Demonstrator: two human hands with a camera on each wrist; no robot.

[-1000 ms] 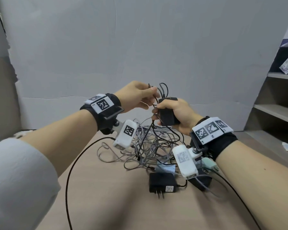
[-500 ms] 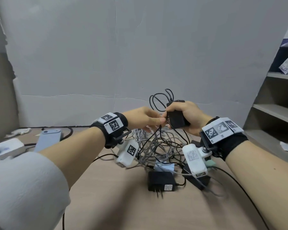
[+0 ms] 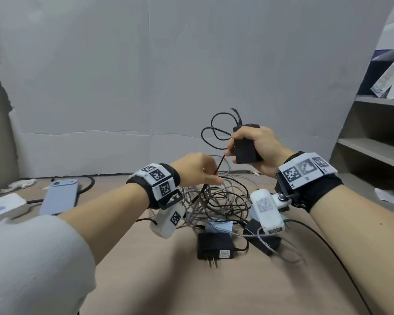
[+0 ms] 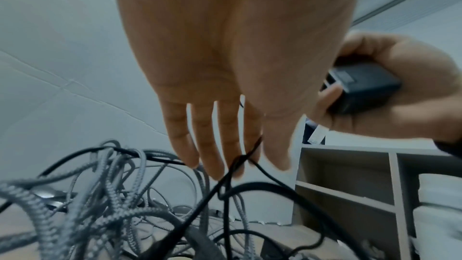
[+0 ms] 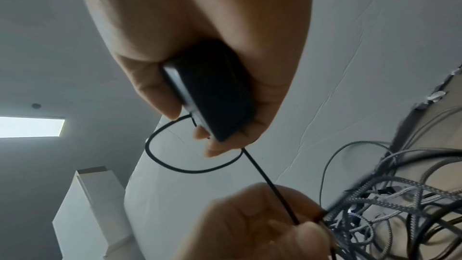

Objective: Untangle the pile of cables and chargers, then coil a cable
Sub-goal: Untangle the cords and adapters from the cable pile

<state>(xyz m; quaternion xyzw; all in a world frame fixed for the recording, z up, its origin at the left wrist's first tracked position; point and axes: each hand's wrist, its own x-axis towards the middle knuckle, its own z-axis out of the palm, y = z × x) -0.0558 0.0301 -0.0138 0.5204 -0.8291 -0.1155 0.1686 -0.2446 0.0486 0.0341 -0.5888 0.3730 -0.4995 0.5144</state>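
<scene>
Nearest the viewer, a light sleeve (image 3: 32,264) covers the left upper arm. On the wooden table (image 3: 159,287) lies a black plug adapter (image 3: 214,246), prongs toward the viewer; its white label (image 3: 225,253) carries print too small to read. Just to its right lies a second black adapter (image 3: 263,239), crossed by a braided grey cable. Both wrists wear black bands with white blocks bearing square black-and-white coded markers (image 3: 163,180); these hold no legible letters.

Behind the adapters sits the pile of cables (image 3: 216,201), grey braided strands interlaced with thin black ones, resting on the table between the two forearms. The left hand (image 3: 196,170) hovers just above the pile and pinches a black cable (image 3: 218,165) between thumb and forefinger; in the left wrist view the remaining fingers (image 4: 207,145) extend downward. The strand runs taut, up and to the right, to the right hand (image 3: 257,146), which is raised above the pile and wraps its fingers round a black charger block (image 3: 246,148). Loose black loops (image 3: 216,135) rise from the block's top.

At far left lie a grey-blue slab-shaped device (image 3: 59,196) and a white box (image 3: 7,206). A shelf unit (image 3: 373,144) stands at right, and a pale wall (image 3: 168,64) closes the scene.
</scene>
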